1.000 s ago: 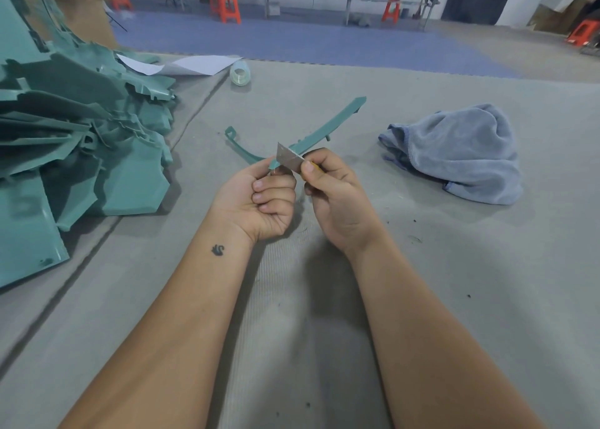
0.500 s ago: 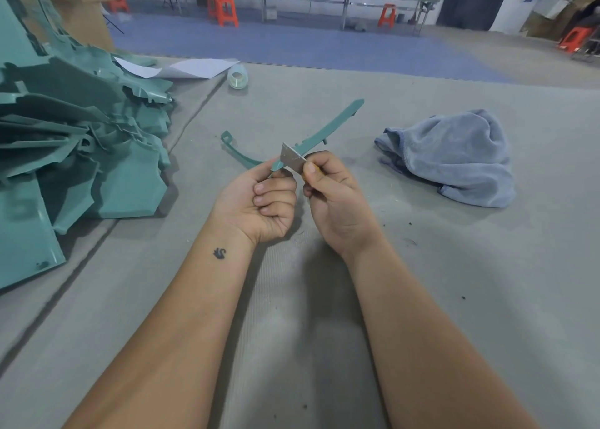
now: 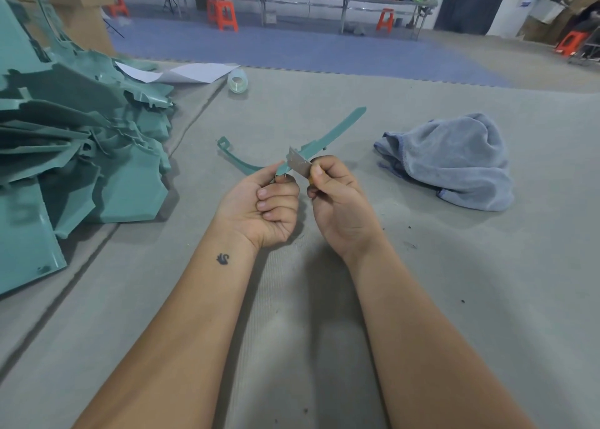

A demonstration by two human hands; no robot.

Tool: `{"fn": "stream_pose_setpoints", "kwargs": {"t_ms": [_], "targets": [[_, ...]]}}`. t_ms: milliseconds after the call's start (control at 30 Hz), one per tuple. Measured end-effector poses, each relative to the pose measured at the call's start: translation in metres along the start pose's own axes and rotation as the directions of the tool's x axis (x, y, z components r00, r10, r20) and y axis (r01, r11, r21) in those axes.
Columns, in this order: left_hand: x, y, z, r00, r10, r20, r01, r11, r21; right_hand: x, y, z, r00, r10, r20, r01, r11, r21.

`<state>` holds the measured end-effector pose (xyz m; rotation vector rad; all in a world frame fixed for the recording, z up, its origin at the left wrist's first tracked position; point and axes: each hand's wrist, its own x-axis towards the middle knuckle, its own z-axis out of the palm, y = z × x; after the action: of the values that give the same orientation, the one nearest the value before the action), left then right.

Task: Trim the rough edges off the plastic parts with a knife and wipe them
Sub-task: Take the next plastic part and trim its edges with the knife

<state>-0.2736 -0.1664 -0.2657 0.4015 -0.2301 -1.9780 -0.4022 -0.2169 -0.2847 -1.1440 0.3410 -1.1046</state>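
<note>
A long, thin teal plastic strip (image 3: pixel 334 128) with a curved hooked end at its left is held above the grey table. My left hand (image 3: pixel 263 206) grips the strip near its middle, fingers curled round it. My right hand (image 3: pixel 337 198) pinches a small knife whose bare metal blade (image 3: pixel 298 162) lies against the strip's edge just right of my left thumb. A crumpled blue-grey cloth (image 3: pixel 454 162) lies on the table to the right of my hands.
A big heap of teal plastic parts (image 3: pixel 74 149) fills the table's left side. Behind it lie a white sheet (image 3: pixel 191 71) and a roll of clear tape (image 3: pixel 237 79). Small dark shavings dot the mat (image 3: pixel 487 298) near my right wrist. Orange stools and benches stand far behind.
The hands, the strip and the blade keep almost the same pose; the blade has crept slightly along the strip's edge. The view shifted a little.
</note>
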Motion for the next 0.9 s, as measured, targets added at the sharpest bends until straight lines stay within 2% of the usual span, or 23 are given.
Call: {"fn": "stream_pose_setpoints", "kwargs": {"t_ms": [233,300,367,433,500,567,633,700,800,900], "targets": [[0.002,-0.004,0.001,1.0,0.028,0.006,-0.028,0.995,-0.092,0.003,0.005,-0.001,0.999,-0.045,-0.018,0.046,0.999,0.024],[0.003,-0.006,-0.001,0.999,0.037,0.025,-0.033,0.99,-0.138,0.006,0.004,-0.002,0.985,-0.075,-0.157,0.089,0.992,0.084],[0.0,-0.003,-0.004,0.998,0.055,0.02,-0.05,0.979,-0.196,0.01,-0.005,-0.016,0.92,-0.048,-0.389,0.154,0.956,0.248],[-0.002,-0.002,-0.007,0.996,0.086,0.015,-0.081,0.974,-0.212,0.011,-0.017,-0.031,0.884,0.005,-0.468,0.192,0.907,0.374],[-0.001,-0.003,-0.006,0.994,0.102,0.023,-0.096,0.975,-0.2,0.01,-0.021,-0.033,0.903,0.019,-0.43,0.172,0.9,0.401],[0.002,-0.005,-0.004,0.993,0.12,0.014,-0.116,0.98,-0.159,0.008,-0.017,-0.023,0.952,0.004,-0.308,0.117,0.92,0.373],[0.003,-0.006,-0.004,0.992,0.121,0.02,-0.116,0.979,-0.166,0.006,-0.014,-0.012,0.989,0.028,-0.146,0.017,0.953,0.302],[0.003,-0.004,-0.004,0.992,0.128,0.02,-0.122,0.975,-0.184,0.005,-0.013,-0.007,0.996,0.083,-0.021,-0.078,0.981,0.176],[0.002,-0.004,-0.004,0.992,0.129,0.011,-0.125,0.974,-0.19,0.002,-0.009,-0.001,0.994,0.097,0.044,-0.095,0.995,-0.042],[0.003,-0.004,-0.004,0.994,0.11,0.014,-0.106,0.979,-0.176,0.001,-0.005,0.003,0.997,0.065,0.049,-0.059,0.993,-0.098]]}}
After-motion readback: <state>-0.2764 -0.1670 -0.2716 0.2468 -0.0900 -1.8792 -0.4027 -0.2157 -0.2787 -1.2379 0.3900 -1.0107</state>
